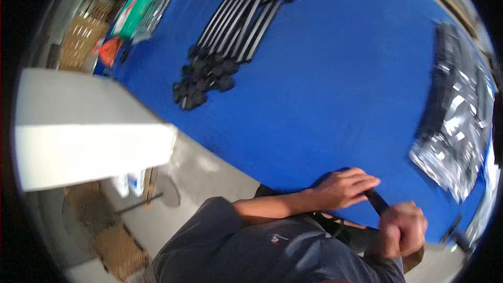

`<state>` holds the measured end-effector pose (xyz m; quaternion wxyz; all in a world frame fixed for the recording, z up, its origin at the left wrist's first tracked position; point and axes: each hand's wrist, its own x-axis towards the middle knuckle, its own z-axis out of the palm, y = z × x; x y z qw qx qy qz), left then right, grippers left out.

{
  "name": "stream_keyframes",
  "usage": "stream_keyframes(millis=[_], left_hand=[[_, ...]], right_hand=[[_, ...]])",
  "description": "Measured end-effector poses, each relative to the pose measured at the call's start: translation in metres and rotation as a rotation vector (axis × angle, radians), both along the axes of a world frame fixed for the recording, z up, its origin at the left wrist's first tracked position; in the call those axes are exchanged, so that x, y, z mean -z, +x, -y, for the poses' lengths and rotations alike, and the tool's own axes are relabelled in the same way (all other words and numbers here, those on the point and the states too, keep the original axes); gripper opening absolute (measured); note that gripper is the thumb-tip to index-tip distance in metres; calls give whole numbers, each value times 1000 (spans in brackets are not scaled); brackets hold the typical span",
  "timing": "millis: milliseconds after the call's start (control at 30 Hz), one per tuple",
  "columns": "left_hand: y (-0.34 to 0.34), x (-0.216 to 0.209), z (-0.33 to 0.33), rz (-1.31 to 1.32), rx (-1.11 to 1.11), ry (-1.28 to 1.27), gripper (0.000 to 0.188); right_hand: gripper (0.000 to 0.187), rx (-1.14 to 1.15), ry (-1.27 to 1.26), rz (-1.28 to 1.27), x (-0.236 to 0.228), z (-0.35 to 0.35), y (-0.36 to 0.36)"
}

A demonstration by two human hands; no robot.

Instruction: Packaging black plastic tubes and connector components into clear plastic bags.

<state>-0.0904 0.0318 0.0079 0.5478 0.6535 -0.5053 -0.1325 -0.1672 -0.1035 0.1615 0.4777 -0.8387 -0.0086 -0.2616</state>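
Near the front edge of the blue table, a short dark rod-like thing runs slantwise between my hands. My left hand is at its upper end, fingers fairly straight and pressed together, with the rod's end between them. My right hand, smeared by motion, is closed in a fist round the lower end. What kind of thing the rod is cannot be made out, as both ends are hidden by my fingers.
Several black and silver rods with dark knobbed ends lie at the far left-centre of the blue table. Clear plastic packs of dark parts lie on the right. A white box-like surface juts in at left, beside green packaging.
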Motion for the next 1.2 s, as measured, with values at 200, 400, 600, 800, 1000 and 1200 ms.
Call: stream_keyframes(millis=[200, 400, 600, 800, 1000, 1200], left_hand=[[5, 35, -15, -665, 30, 77, 30], [25, -8, -24, -204, -435, 144, 20], [87, -9, -67, 179, -728, 361, 46], [85, -1, -61, 169, -777, 295, 42], [85, -5, -62, 148, -762, 174, 38], [92, 9, -67, 115, -784, 197, 38]], right_hand=[[33, -208, 154, -142, -6, -1, 31], [34, 327, 73, -9, 15, 103, -28], [26, 978, 142, -215, 51, 300, -107], [25, 1340, -371, -198, 60, 416, -140], [33, 1527, -343, -387, 52, 452, -123], [45, 1504, 13, -412, 48, 482, -130]])
